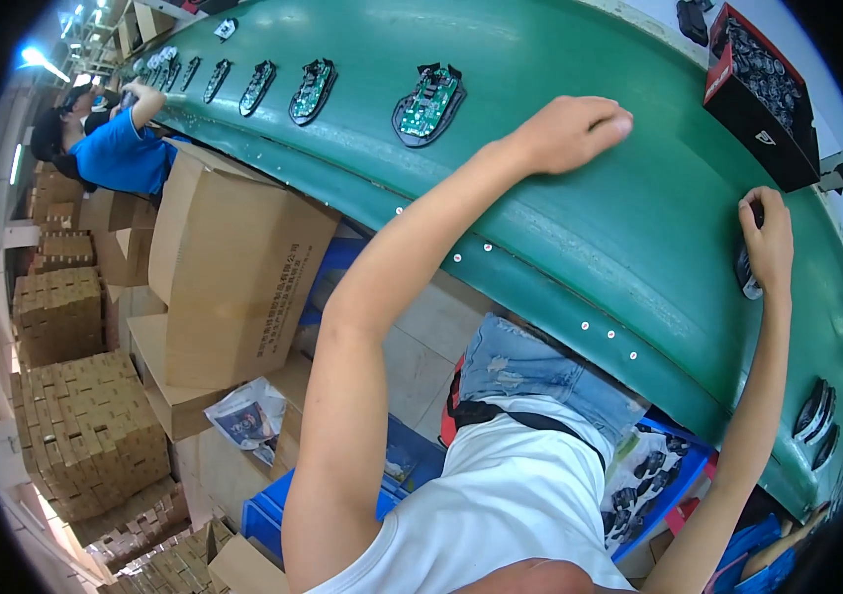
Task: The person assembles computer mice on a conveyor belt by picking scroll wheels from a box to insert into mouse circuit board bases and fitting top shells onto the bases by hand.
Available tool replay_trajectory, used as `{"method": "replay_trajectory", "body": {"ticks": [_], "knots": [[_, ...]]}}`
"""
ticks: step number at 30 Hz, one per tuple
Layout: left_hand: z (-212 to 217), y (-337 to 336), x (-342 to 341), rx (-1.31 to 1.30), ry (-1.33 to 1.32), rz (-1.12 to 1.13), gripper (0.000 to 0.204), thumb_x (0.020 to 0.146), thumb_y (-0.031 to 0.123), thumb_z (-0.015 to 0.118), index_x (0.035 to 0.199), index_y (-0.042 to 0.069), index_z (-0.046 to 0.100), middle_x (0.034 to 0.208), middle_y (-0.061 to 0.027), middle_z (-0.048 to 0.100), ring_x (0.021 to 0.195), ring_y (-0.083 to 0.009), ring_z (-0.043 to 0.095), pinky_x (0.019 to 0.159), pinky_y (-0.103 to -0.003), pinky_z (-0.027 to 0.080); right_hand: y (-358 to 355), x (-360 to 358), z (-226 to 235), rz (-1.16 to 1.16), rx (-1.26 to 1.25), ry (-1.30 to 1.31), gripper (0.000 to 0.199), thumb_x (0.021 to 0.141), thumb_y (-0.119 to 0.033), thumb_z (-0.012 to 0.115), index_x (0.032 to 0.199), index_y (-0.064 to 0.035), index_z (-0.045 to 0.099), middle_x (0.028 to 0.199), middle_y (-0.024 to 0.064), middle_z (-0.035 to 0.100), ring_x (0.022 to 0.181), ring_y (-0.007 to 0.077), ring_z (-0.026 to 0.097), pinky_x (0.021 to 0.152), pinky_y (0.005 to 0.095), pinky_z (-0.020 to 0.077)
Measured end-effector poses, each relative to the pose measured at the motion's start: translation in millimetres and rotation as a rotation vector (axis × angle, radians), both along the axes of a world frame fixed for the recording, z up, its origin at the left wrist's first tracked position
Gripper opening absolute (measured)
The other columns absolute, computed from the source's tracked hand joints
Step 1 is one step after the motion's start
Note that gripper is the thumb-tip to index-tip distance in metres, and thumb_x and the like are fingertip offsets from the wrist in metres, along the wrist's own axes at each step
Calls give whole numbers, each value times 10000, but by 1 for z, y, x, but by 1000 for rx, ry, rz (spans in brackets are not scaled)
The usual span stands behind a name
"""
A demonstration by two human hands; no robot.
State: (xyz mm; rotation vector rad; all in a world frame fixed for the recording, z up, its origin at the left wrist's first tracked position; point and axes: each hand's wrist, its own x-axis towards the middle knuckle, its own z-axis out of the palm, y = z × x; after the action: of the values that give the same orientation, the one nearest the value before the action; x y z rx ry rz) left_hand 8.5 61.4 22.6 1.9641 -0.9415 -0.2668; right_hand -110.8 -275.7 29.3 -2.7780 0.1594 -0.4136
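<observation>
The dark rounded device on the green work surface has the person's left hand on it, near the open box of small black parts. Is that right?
Wrong hand: the head view shows the right hand on the dark rounded device, near the open box.

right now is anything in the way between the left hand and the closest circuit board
Nothing visible stands between the left hand and the closest circuit board; only the green surface shows there.
</observation>
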Motion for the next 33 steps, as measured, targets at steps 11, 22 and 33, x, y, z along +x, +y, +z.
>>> {"method": "replay_trajectory", "body": {"ticks": [11, 22, 33], "knots": [[-9, -23, -21, 77, -642, -19, 381, 957, 324, 625, 1242, 72, 627, 1408, -132, 563, 1344, -340, 487, 1135, -451, 376, 2, -16, 10, 27, -87, -108, 244, 907, -263, 625, 1039, -60, 651, 1111, 150, 634, 1022, 365, 605, 891, 435, 479], [-5, -11, -29, 180, -594, -4, 386, 980, 281, 599, 1300, 66, 604, 1457, -117, 531, 1394, -324, 440, 1165, -453, 338, -11, -3, 24, -71, 93, -10, 472, 1018, -347, 461, 1308, 8, 572, 1315, 258, 571, 1228, 417, 539, 1070, 454, 408], [-5, -26, -18, 83, -602, -17, 362, 961, 290, 628, 1233, 50, 627, 1420, -138, 556, 1360, -338, 476, 1138, -456, 371, -13, -2, 16, -77, -10, -23, 346, 966, -253, 552, 1253, -76, 631, 1310, 172, 606, 1227, 368, 554, 1035, 453, 441]]}}
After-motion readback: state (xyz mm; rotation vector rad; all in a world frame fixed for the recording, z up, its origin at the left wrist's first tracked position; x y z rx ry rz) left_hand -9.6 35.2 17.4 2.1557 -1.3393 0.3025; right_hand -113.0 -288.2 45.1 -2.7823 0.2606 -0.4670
